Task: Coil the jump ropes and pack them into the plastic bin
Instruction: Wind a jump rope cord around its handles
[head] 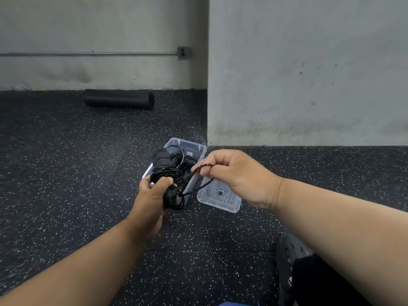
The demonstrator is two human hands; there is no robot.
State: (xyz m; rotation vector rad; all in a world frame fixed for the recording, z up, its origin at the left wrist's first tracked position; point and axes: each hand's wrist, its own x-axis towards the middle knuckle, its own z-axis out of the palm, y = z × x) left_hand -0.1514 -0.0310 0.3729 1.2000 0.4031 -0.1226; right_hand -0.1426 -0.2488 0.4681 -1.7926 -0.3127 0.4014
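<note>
Two hands: left hand (152, 193) grips jump rope bundle (170, 173), right hand (229, 173) pinches cord; speckled rubber floor (66, 173), concrete walls (309, 62).

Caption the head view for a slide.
Left hand grips a coiled black jump rope over the clear plastic bin while the right hand pinches its loose loop.

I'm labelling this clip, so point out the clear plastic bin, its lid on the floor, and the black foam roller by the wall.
plastic bin (194, 149), head view, far rim of the clear tub.
lid (223, 200), head view, flat clear panel lying on the floor.
foam roller (118, 99), head view, middle of the black cylinder.
</note>
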